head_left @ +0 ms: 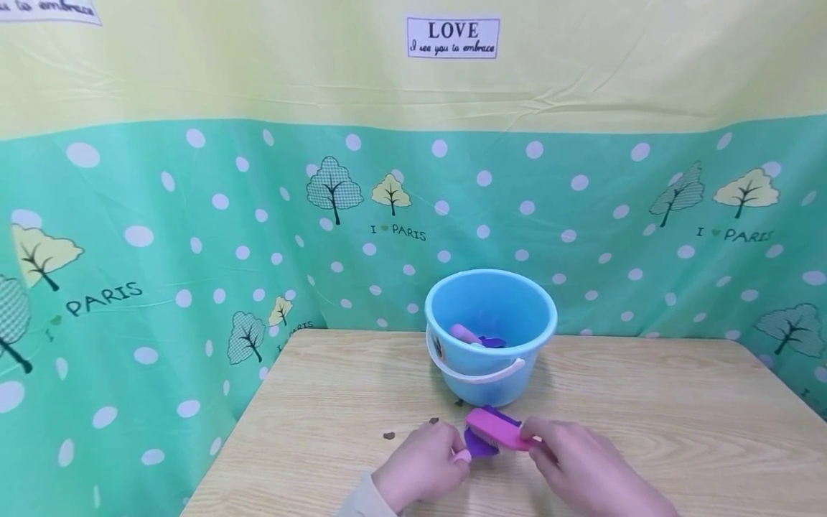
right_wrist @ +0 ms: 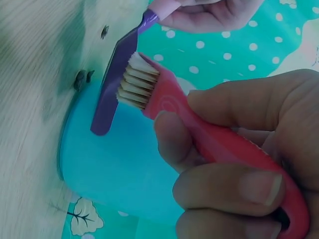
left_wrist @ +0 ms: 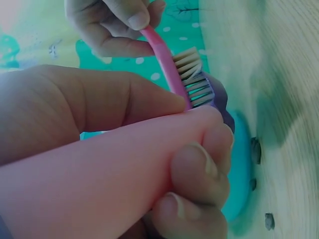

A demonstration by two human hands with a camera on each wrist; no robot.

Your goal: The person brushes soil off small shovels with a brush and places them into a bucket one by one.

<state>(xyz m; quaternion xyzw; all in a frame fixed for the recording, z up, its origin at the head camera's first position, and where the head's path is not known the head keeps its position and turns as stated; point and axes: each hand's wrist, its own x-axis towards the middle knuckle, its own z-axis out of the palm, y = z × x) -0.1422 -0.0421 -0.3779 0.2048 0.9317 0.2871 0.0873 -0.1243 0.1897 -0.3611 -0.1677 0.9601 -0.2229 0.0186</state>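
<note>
My left hand [head_left: 423, 459] grips the light pink handle of a small purple shovel [right_wrist: 117, 82]. The blade stands out toward the right hand, over the wooden table. In my right hand [head_left: 575, 459] is a pink brush [right_wrist: 172, 99], held by its handle between thumb and curled fingers. Its pale bristles [left_wrist: 192, 74] meet the shovel's blade in the left wrist view. Small dark brown bits [head_left: 389, 435] lie on the table to the left of the tools, and another dark bit [head_left: 459, 403] is by the bucket's foot.
Just behind the hands stands a light blue bucket [head_left: 491, 373] with a white handle [head_left: 478, 377] hanging at its front. Inside it lies a pink-handled purple tool [head_left: 465, 333]. A green and yellow printed curtain [head_left: 484, 201] hangs behind the wooden table [head_left: 646, 402].
</note>
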